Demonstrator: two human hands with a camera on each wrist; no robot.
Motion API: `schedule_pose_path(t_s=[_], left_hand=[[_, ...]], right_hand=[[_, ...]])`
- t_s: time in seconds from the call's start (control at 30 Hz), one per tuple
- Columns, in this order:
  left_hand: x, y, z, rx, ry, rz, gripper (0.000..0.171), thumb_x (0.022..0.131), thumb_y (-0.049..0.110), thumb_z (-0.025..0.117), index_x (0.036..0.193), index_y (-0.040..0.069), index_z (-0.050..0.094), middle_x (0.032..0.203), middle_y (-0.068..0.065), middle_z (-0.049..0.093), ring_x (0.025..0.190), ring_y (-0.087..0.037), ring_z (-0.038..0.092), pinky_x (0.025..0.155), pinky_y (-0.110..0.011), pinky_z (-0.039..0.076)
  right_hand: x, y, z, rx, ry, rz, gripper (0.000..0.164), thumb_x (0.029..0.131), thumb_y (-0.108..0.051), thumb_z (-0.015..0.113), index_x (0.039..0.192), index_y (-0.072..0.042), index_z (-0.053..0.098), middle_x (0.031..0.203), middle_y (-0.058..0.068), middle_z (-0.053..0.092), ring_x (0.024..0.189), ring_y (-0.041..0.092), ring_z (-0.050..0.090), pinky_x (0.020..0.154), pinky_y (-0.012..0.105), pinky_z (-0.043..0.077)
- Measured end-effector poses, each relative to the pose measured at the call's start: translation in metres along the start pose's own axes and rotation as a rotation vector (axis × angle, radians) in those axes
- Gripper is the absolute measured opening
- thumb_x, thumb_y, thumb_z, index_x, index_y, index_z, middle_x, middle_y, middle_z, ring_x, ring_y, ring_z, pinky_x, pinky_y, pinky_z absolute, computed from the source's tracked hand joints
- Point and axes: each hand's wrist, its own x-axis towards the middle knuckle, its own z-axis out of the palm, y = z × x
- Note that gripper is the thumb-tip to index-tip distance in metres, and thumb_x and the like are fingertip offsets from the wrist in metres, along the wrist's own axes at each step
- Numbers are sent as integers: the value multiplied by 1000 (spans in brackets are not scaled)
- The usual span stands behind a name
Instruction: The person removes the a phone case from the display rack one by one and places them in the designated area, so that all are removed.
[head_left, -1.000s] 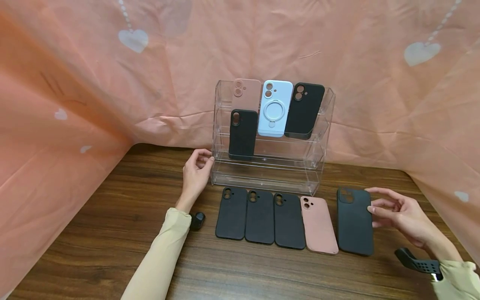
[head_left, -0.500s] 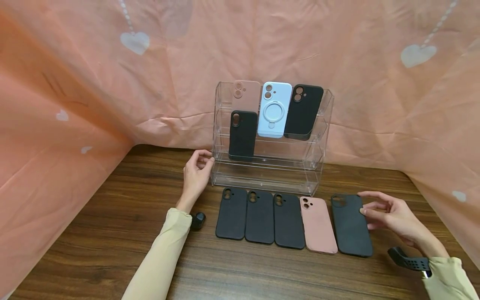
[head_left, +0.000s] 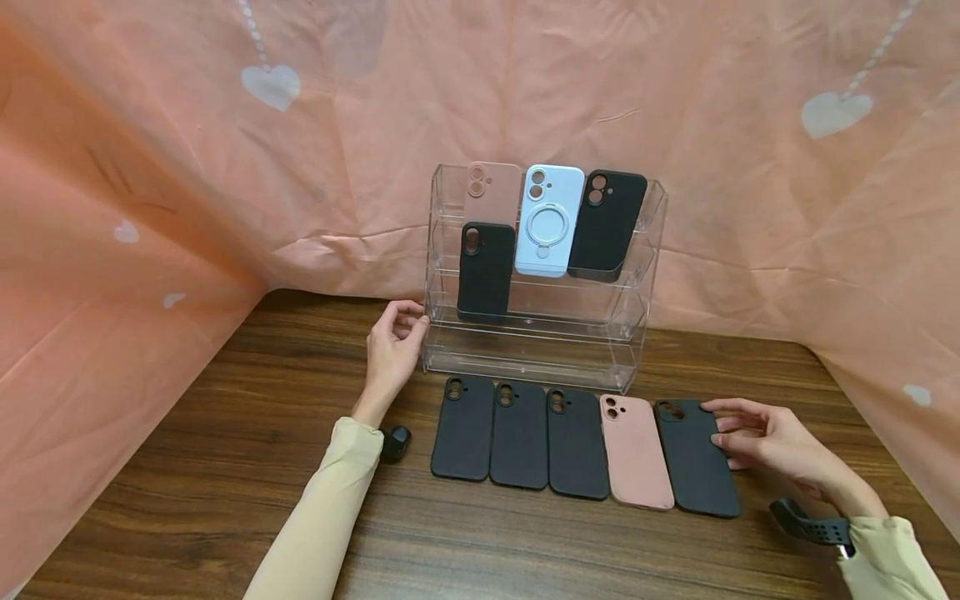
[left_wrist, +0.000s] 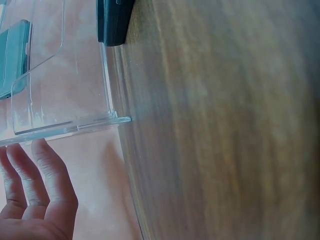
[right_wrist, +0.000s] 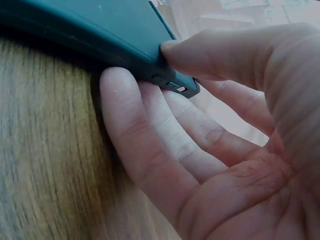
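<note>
My right hand (head_left: 772,446) pinches the right edge of a dark phone case (head_left: 697,462), thumb on its face and fingers along its side. In the right wrist view the case (right_wrist: 95,35) shows its side cutouts beside the fingers (right_wrist: 125,110). At the left, my left hand (head_left: 393,342) holds the side edge of a clear acrylic display rack (head_left: 525,362). Its fingertips lie against the clear panel (left_wrist: 75,127) in the left wrist view. A pink phone case (head_left: 637,454) lies directly left of the dark one.
Several black phone cases (head_left: 461,433) continue the row on the wooden table (head_left: 225,467). The rack's upper tiers bear a pink case (head_left: 491,196), a white case with a ring (head_left: 547,250) and black cases (head_left: 607,225). Pink cloth (head_left: 360,167) encloses the table's back and sides.
My right hand has moved left and towards me, bringing the dark case down beside the pink one, at the row's right end. The left hand stays at the rack.
</note>
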Motion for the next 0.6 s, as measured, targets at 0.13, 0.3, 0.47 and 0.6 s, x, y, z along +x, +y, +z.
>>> schedule_pose_path(t_s=[0.13,0.3,0.47,0.6], left_hand=[[1,0,0,-4,0,5,15,97,18,68,111,12,68,93,-12,70,74,-12,63,65,-21,49],[1,0,0,-6,3,-3,15,97,18,68,111,12,68,93,-11,70,75,-13,64,65,-21,49],[0,0,0,-2,3,-11,15,97,18,68,111,13,68,94,-11,70,76,-14,64,66,-21,48],[0,0,0,-4,5,-12,15,96,18,68,110,13,68,93,-10,70,75,-14,64,65,-21,48]], right_hand=[[0,-1,1,-27,-2,-1,47,99,0,61,138,-26,61,109,-8,66,95,4,73,70,36,64],[0,-2,0,-40,-20,1,46,99,-1,61,139,-25,60,112,-2,63,95,5,73,70,36,63],[0,-3,1,-54,-28,16,46,99,-3,61,139,-24,60,113,1,61,95,4,72,71,35,63],[0,-5,4,-80,-9,18,44,98,-3,64,140,-19,60,111,5,61,93,4,72,70,35,63]])
